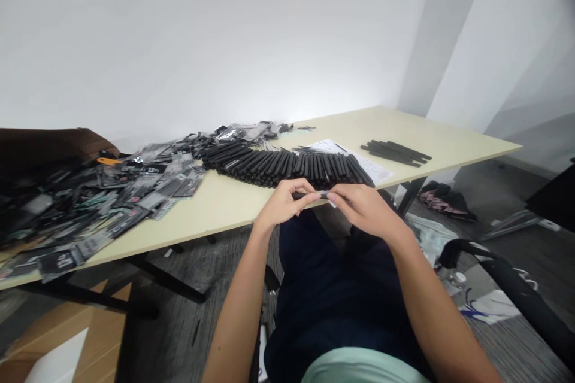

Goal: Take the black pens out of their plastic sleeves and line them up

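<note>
The left hand [283, 203] and the right hand [365, 210] meet just in front of the worktop's near edge, above the person's dark trousers [332, 287]. Between them lies a black pen [309, 195], held level, with its left part in the left hand. The fingers [345, 197] of both hands are drawn in narrow and pinch the pen close to the middle. A small pale scrap [331, 200], too small to make out, shows at the right fingertips.

The landmark here is a long fanned row of black pens [287, 166] on the worktop [449, 131], just beyond the hands. A sheet of printed paper [363, 161] lies partly under the right end of the row. Further right of the row, well apart from it, sits a small bunch of black pens [395, 154]. To the left of the row, and touching its left end, spreads a large heap of plastic packets [112, 194], some hanging over the worktop's near edge. An orange item [108, 161] lies at the far side of the heap, and a brown bag [45, 143] rises behind it.
</note>
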Available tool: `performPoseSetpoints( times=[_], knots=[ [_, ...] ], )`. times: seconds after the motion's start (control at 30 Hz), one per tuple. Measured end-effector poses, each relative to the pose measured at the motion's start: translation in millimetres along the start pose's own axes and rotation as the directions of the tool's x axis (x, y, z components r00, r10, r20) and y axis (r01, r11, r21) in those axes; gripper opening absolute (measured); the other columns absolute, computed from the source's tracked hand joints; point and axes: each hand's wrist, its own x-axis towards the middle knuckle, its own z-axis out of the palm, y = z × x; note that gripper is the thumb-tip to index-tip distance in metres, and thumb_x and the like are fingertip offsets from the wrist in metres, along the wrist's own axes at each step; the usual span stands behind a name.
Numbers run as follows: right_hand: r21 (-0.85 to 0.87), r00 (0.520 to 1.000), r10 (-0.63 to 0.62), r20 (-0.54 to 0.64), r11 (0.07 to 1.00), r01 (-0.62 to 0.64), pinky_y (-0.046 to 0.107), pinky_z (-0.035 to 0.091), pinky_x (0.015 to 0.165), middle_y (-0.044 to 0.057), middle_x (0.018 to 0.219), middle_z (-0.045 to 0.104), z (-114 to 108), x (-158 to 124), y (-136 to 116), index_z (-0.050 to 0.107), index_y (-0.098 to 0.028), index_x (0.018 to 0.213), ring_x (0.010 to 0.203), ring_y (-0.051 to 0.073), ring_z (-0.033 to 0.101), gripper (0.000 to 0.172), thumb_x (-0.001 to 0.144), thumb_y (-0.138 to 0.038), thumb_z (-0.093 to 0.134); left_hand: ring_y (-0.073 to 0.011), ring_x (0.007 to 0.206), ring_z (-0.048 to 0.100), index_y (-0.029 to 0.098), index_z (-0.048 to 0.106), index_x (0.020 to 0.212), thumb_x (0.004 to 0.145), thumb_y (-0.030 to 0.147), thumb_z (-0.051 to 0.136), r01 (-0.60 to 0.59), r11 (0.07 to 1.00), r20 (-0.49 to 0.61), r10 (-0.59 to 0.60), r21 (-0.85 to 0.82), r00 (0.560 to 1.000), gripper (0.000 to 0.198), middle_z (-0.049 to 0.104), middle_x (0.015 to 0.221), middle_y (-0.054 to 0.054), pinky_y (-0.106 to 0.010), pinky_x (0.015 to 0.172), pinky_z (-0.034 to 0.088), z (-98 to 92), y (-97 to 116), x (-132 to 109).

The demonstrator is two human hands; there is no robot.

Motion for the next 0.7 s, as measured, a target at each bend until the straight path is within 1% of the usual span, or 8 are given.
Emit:
performPoseSetpoints(
  times=[0.07, 0.1, 0.2, 0.23, 0.33, 0.53, 0.63, 0.7],
  knots=[
    [-0.011, 1.000, 0.010, 0.000, 1.000, -0.010, 0.031, 0.040, 0.068, 0.005, 0.082, 0.070, 0.1, 1.0, 2.1, 0.062, -0.021, 0.084, 0.075, 0.020, 0.065, 0.036, 0.110, -0.034, 0.041, -0.0061, 0.045, 0.050, 0.012, 0.069, 0.087, 0.091, 0.051, 0.071, 0.004, 1.000, -0.005, -0.004, 0.009, 1.000, 0.039, 0.066, 0.076, -0.002, -0.019, 0.041, 0.039, 0.0, -0.3, 0.1],
    [0.000, 1.000, 0.009, -0.008, 1.000, -0.009, 0.031, 0.041, 0.069, 0.005, 0.083, 0.071, 0.8, 1.6, 3.7, 0.062, -0.021, 0.086, 0.076, 0.020, 0.065, 0.031, 0.108, -0.032, 0.043, -0.0063, 0.045, 0.050, 0.012, 0.069, 0.086, 0.092, 0.051, 0.070, 0.006, 1.000, -0.004, -0.006, 0.013, 1.000, 0.039, 0.065, 0.075, -0.001, -0.019, 0.041, 0.039, -0.1, -0.4, 0.1],
    [0.057, 0.999, 0.020, -0.047, 0.998, -0.017, 0.030, 0.043, 0.070, 0.004, 0.092, 0.073, 4.4, 2.7, 8.4, 0.062, -0.023, 0.097, 0.081, 0.021, 0.068, 0.006, 0.101, -0.025, 0.057, -0.0068, 0.044, 0.050, 0.013, 0.066, 0.084, 0.093, 0.051, 0.068, 0.007, 1.000, 0.007, -0.007, 0.025, 1.000, 0.040, 0.061, 0.067, 0.001, -0.019, 0.043, 0.038, -0.3, -0.1, 0.1],
    [0.070, 0.998, 0.031, -0.063, 0.997, -0.027, 0.030, 0.043, 0.070, 0.003, 0.094, 0.074, 5.8, 2.7, 9.5, 0.060, -0.023, 0.099, 0.083, 0.021, 0.068, 0.001, 0.098, -0.022, 0.060, -0.0072, 0.043, 0.050, 0.013, 0.065, 0.083, 0.094, 0.051, 0.067, 0.004, 1.000, 0.008, -0.004, 0.029, 1.000, 0.040, 0.058, 0.063, 0.003, -0.020, 0.045, 0.038, -0.3, 0.3, 0.1],
    [0.083, 0.993, 0.063, -0.104, 0.995, -0.054, 0.031, 0.044, 0.070, 0.003, 0.094, 0.073, 8.6, 2.3, 10.8, 0.055, -0.024, 0.099, 0.083, 0.023, 0.069, 0.009, 0.095, -0.018, 0.061, -0.0084, 0.043, 0.050, 0.015, 0.060, 0.079, 0.098, 0.052, 0.062, -0.007, 0.999, 0.003, 0.006, 0.038, 1.000, 0.042, 0.051, 0.052, 0.006, -0.021, 0.053, 0.041, -0.3, 1.6, -0.2],
    [0.074, 0.989, 0.050, -0.142, 0.996, -0.040, 0.032, 0.046, 0.072, 0.003, 0.096, 0.073, 2.8, -0.7, 13.1, 0.055, -0.025, 0.100, 0.084, 0.023, 0.070, 0.010, 0.095, -0.019, 0.062, -0.0092, 0.043, 0.049, 0.016, 0.057, 0.076, 0.101, 0.053, 0.056, 0.001, 0.999, 0.002, -0.001, 0.052, 1.000, 0.045, 0.049, 0.047, 0.006, -0.023, 0.058, 0.041, -1.0, 1.6, 0.0],
    [0.144, 0.993, 0.045, -0.114, 0.989, -0.028, 0.032, 0.047, 0.069, 0.003, 0.094, 0.074, -5.9, -4.7, 17.3, 0.058, -0.025, 0.099, 0.079, 0.022, 0.069, 0.008, 0.095, -0.021, 0.063, -0.0085, 0.043, 0.048, 0.015, 0.057, 0.073, 0.101, 0.052, 0.056, -0.003, 0.999, -0.011, 0.003, 0.055, 1.000, 0.046, 0.049, 0.047, 0.006, -0.023, 0.059, 0.042, -1.3, 0.8, 0.1],
    [0.227, 0.994, 0.055, -0.092, 0.973, -0.033, 0.032, 0.050, 0.071, 0.003, 0.095, 0.075, -12.5, -8.4, 20.5, 0.060, -0.025, 0.099, 0.084, 0.023, 0.071, 0.007, 0.094, -0.024, 0.065, -0.0085, 0.043, 0.048, 0.015, 0.059, 0.073, 0.101, 0.050, 0.057, -0.002, 0.999, -0.018, 0.003, 0.046, 1.000, 0.045, 0.049, 0.048, 0.006, -0.022, 0.057, 0.041, -1.3, 0.2, 0.3]
  ],
)
